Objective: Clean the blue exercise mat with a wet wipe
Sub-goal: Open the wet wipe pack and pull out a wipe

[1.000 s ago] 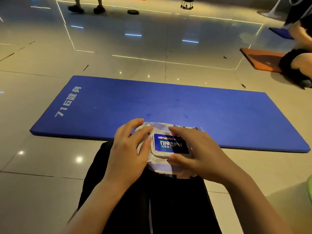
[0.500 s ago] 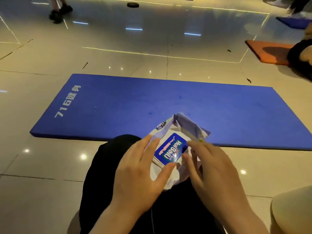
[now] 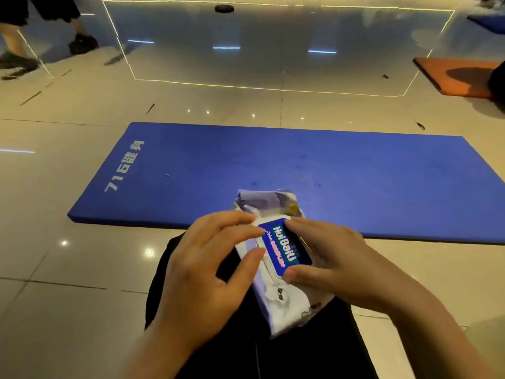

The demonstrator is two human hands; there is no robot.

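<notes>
Head view | left hand [image 3: 202, 269], right hand [image 3: 336, 261] both grip wipe pack [image 3: 284, 296] | blue mat [image 3: 328, 179] beyond, untouched

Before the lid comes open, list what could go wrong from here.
1. The wipe pack lies tilted on the lap, with the left hand and right hand at its blue lid; prying could tip it onto the floor.
2. A wipe pulled out may drag extra wipes along.
3. A person walking at far left could cross toward the blue mat during wiping.
</notes>
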